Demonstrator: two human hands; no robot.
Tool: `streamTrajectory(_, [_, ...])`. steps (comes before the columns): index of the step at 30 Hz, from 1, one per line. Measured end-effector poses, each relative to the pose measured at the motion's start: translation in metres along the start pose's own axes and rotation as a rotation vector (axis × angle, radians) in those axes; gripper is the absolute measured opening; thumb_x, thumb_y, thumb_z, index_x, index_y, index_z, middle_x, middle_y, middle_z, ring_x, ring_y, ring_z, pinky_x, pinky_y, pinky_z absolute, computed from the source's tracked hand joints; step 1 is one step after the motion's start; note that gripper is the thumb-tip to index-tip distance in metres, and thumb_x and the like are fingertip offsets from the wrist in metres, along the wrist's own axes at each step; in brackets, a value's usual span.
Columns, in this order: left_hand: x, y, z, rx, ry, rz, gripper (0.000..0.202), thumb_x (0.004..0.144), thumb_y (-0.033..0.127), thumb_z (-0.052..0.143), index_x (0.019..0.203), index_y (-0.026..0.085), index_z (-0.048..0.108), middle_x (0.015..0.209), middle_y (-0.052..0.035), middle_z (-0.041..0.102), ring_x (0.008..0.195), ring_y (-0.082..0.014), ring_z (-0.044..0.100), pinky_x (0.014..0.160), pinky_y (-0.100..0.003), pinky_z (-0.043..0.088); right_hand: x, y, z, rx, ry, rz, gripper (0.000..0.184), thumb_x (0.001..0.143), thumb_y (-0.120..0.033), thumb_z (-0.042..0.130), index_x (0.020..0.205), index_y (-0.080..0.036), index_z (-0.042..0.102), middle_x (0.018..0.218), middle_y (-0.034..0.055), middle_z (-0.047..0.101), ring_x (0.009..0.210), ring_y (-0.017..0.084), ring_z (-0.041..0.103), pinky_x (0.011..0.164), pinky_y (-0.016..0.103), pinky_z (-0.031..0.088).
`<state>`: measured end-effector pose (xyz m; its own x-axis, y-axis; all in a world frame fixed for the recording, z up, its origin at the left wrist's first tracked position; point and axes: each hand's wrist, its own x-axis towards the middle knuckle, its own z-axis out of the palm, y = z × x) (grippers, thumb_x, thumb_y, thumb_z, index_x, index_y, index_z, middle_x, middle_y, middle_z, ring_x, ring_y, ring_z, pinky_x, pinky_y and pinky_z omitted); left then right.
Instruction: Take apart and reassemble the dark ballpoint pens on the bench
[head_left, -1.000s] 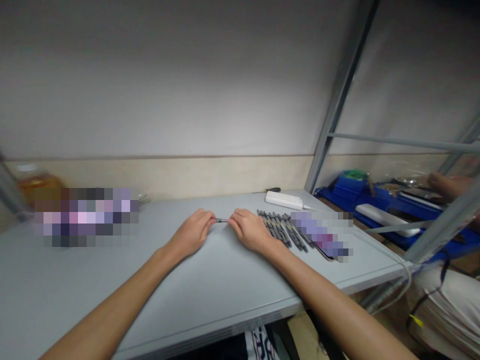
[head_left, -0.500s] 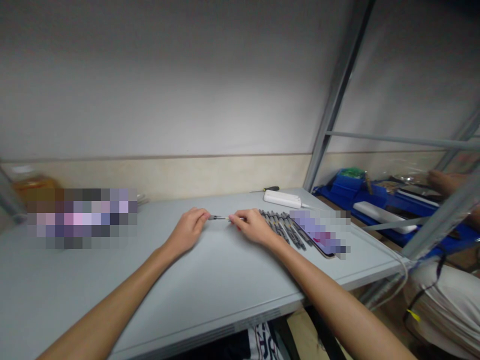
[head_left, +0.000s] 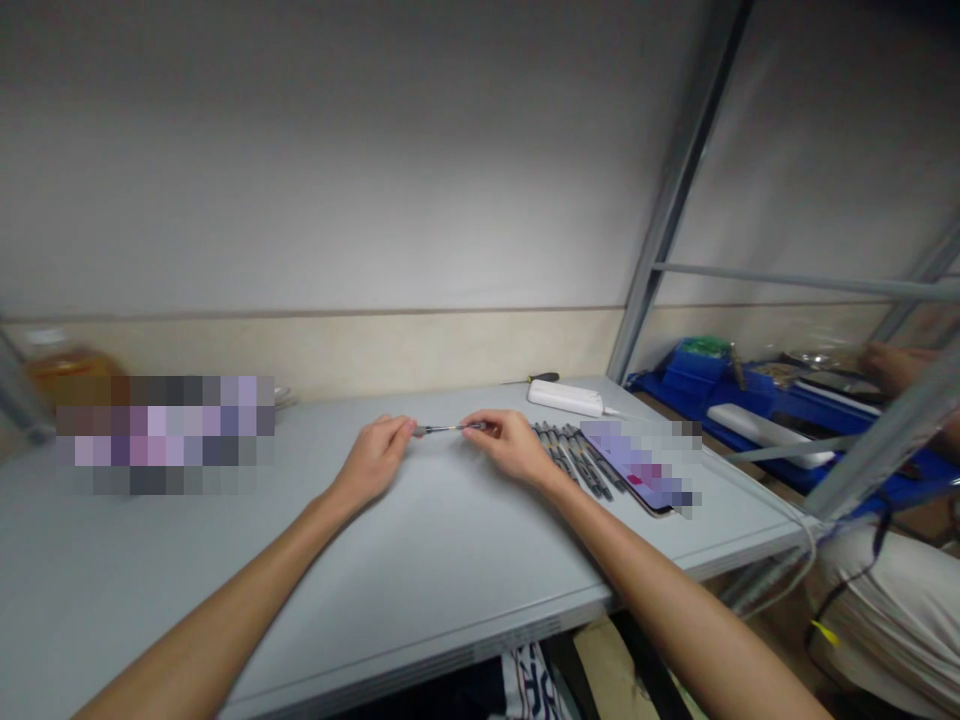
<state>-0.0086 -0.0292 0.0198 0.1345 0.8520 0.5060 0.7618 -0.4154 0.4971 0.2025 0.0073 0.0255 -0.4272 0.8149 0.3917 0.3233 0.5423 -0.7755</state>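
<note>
Both my hands rest on a pale grey table (head_left: 420,560) and pinch a thin dark pen (head_left: 448,429) between them. My left hand (head_left: 373,457) is closed on the pen's left end, fingertips at its tip. My right hand (head_left: 511,445) is closed on the right end. The pen lies level, just above the tabletop. Right of my right hand, several similar dark pens (head_left: 574,455) lie side by side in a row.
A white oblong device (head_left: 566,398) and a small dark tool (head_left: 541,378) lie at the back of the table. Blurred patches cover items at left and right. A metal shelf post (head_left: 660,230) stands at right; beyond it blue bins (head_left: 697,370) and another person's hand (head_left: 889,362).
My hands have drawn apart along the pen, so more of its shaft shows between them. My right hand shifted slightly right and up.
</note>
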Motion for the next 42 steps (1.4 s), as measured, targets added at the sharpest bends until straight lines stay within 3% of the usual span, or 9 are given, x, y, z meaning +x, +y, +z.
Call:
streamTrajectory(5, [-0.001,0.006,-0.003,-0.196,0.11,-0.069,0.033,0.082,0.038,0.046,0.105,0.017,0.053,0.086,-0.0031,0.062,0.074,-0.0152,0.056,0.068,-0.026,0.043,0.004,0.003,-0.003,0.156,0.03,0.084,0.031,0.075,-0.036,0.056,0.086,-0.009,0.068,0.054,-0.0015,0.051,0.051,0.009,0.043,0.051,0.021,0.034])
streamTrajectory(8, [0.0,0.007,-0.005,-0.241,0.089,-0.075,0.026,0.082,0.039,0.045,0.086,0.016,0.057,0.074,-0.0013,0.061,0.067,-0.0139,0.055,0.063,-0.024,0.041,0.005,0.006,-0.004,0.247,0.044,0.089,0.034,0.073,-0.04,0.057,0.084,-0.009,0.067,0.051,-0.003,0.047,0.049,0.008,0.04,0.049,0.021,0.032])
streamTrajectory(12, [0.001,0.004,-0.005,-0.269,0.034,-0.162,0.046,0.085,0.046,0.037,0.055,0.015,0.052,0.06,-0.0017,0.056,0.058,-0.0128,0.051,0.058,-0.024,0.038,0.004,0.005,-0.005,0.309,0.036,0.095,0.035,0.071,-0.04,0.06,0.086,-0.009,0.067,0.049,-0.0041,0.045,0.048,0.007,0.037,0.048,0.021,0.03])
streamTrajectory(14, [0.001,0.002,-0.004,-0.336,0.05,-0.186,0.042,0.085,0.046,0.037,0.062,0.015,0.055,0.06,-0.001,0.056,0.06,-0.0131,0.052,0.06,-0.025,0.039,0.003,0.003,-0.005,0.315,0.017,0.106,0.034,0.071,-0.039,0.06,0.087,-0.009,0.067,0.049,-0.0042,0.045,0.047,0.007,0.037,0.047,0.021,0.028])
streamTrajectory(17, [0.002,0.003,-0.003,-0.507,0.067,-0.15,0.028,0.079,0.042,0.05,0.093,0.017,0.054,0.069,0.0012,0.057,0.066,-0.0129,0.054,0.064,-0.024,0.042,0.003,0.001,-0.005,0.324,0.011,0.109,0.033,0.071,-0.039,0.06,0.084,-0.009,0.066,0.05,-0.004,0.046,0.048,0.007,0.037,0.047,0.021,0.028])
streamTrajectory(19, [0.002,0.004,-0.004,-0.566,0.056,-0.116,0.03,0.073,0.038,0.059,0.093,0.017,0.053,0.075,0.0006,0.058,0.07,-0.0127,0.054,0.066,-0.023,0.042,0.003,0.001,-0.005,0.346,0.025,0.11,0.032,0.071,-0.039,0.06,0.082,-0.01,0.066,0.05,-0.0036,0.047,0.048,0.007,0.039,0.048,0.021,0.029])
streamTrajectory(23, [0.002,0.006,-0.005,-0.49,0.05,-0.152,0.024,0.074,0.039,0.057,0.077,0.015,0.056,0.064,0.0014,0.054,0.06,-0.0114,0.05,0.057,-0.021,0.038,0.004,0.003,-0.005,0.372,0.026,0.119,0.032,0.07,-0.041,0.061,0.079,-0.01,0.066,0.05,-0.0031,0.048,0.048,0.008,0.039,0.049,0.022,0.03])
streamTrajectory(29, [0.003,0.006,-0.004,-0.256,0.085,-0.239,0.044,0.082,0.048,0.038,0.05,0.017,0.041,0.046,0.005,0.034,0.045,-0.009,0.032,0.046,-0.022,0.023,0.004,0.005,-0.004,0.336,-0.019,0.132,0.033,0.068,-0.04,0.063,0.084,-0.011,0.067,0.048,-0.0042,0.046,0.047,0.008,0.037,0.048,0.022,0.028])
streamTrajectory(42, [0.005,-0.004,-0.005,-0.379,0.177,-0.376,0.05,0.082,0.054,0.032,0.047,0.019,0.032,0.045,0.0055,0.028,0.042,-0.0086,0.026,0.045,-0.023,0.021,0.006,0.006,-0.018,0.379,0.109,0.096,0.025,0.071,-0.037,0.059,0.07,-0.013,0.065,0.047,-0.004,0.045,0.047,0.008,0.038,0.049,0.023,0.027])
